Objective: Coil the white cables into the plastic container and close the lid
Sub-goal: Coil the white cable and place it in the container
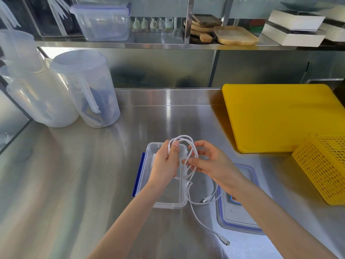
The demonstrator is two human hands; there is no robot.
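Observation:
A clear plastic container (169, 201) with blue side clips stands open on the steel counter, low in the middle. Above it my left hand (164, 165) grips loops of a white cable (183, 138), thumb pressed on one end. My right hand (211, 161) pinches the same cable beside the loops. The cable's loose tail (205, 225) runs down over the container's right rim onto the counter and ends in a plug near the front. A second white cable (214, 195) lies beside the container. The clear lid (237, 212) with a blue seal lies flat on the right, partly under my right forearm.
Two translucent jugs (85, 88) stand at the back left. A yellow cutting board (280, 116) lies at the back right, with a yellow mesh basket (324, 169) at its near edge. A shelf above holds another clear box (102, 21) and wooden trays (235, 35).

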